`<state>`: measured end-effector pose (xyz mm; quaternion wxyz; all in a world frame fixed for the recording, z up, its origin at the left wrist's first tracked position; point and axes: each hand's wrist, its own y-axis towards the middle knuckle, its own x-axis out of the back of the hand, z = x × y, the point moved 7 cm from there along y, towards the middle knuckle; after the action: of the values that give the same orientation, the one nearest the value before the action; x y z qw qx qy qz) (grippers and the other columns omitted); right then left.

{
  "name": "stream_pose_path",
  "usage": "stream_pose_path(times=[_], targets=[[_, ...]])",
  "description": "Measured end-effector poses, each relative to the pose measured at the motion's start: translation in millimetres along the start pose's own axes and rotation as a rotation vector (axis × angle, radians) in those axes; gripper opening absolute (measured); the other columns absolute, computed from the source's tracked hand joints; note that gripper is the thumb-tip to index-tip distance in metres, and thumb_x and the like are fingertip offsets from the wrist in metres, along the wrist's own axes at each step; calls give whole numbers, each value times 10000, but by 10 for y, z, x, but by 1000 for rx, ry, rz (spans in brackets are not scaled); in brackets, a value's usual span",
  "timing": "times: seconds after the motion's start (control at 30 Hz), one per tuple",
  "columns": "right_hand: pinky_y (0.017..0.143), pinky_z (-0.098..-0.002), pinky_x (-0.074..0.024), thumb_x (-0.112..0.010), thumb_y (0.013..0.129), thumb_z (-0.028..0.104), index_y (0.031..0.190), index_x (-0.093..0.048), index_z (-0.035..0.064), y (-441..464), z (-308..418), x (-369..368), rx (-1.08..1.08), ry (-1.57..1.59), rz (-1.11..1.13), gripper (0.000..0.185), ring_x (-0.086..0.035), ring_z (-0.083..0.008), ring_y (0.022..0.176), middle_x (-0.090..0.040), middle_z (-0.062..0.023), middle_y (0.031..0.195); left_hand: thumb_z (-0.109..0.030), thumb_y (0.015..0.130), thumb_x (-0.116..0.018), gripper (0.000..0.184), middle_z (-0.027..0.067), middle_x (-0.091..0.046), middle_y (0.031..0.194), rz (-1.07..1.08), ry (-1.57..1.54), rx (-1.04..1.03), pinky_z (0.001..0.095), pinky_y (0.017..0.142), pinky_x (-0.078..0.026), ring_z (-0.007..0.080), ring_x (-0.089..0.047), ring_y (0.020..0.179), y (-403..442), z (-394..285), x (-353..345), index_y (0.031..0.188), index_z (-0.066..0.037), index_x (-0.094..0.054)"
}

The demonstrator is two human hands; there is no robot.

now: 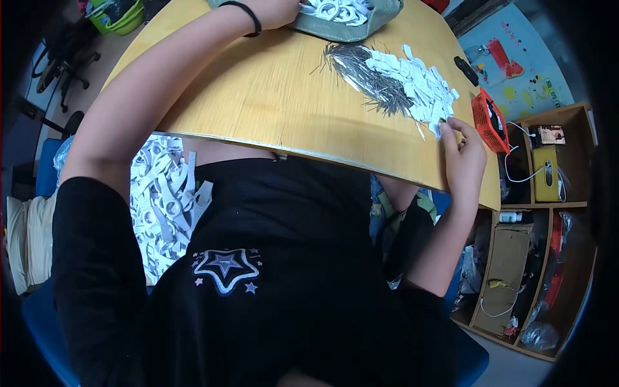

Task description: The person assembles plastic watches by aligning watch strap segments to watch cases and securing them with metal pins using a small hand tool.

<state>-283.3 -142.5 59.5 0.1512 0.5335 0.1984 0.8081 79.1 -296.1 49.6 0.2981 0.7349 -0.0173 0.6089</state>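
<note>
My left hand (276, 10) reaches to the top edge of the view, at the rim of a grey-green fabric container (380, 22) holding white ring-shaped pieces (336, 9); its fingers are mostly cut off. On the table, a heap of small white fabric-like tabs (422, 84) lies beside a pile of thin dark metal pins (371, 77). My right hand (465, 155) is at the near right end of the tabs, thumb and forefinger pinched on one white tab (435, 129).
The wooden table (258, 109) has a curved edge before me. More white looped pieces (164, 200) fill a space by my left side. An orange basket (490, 122) and a black object (466, 71) sit at the table's right edge, near a shelf unit (541, 206) with cables.
</note>
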Motion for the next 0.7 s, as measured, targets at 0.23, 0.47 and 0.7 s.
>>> stream_pose_path(times=[0.23, 0.47, 0.7], targets=[[793, -319, -484, -739, 861, 263, 1078, -700, 0, -65, -41, 205, -83, 65, 69, 343, -637, -210, 878, -685, -127, 1011, -153, 809, -572, 182, 236, -669, 893, 124, 309, -185, 465, 838, -484, 403, -620, 839, 300, 30, -294, 850, -54, -720], [770, -362, -504, -752, 823, 243, 1057, -696, -25, -30, 22, -2, 4, -1, 135, 360, -649, -276, 825, -675, -190, 948, -219, 846, -605, 231, 207, -683, 869, 223, 23, -79, 470, 790, -500, 400, -635, 815, 70, 59, -101, 837, -12, -706], [639, -270, -424, -670, 927, 327, 922, -683, -51, -97, 117, 261, -174, 245, -18, 378, -524, -114, 676, -619, -71, 725, -259, 918, -620, 285, 186, -671, 983, -150, -90, -105, 424, 740, -520, 338, -640, 839, -139, -243, 570, 928, 21, -672]])
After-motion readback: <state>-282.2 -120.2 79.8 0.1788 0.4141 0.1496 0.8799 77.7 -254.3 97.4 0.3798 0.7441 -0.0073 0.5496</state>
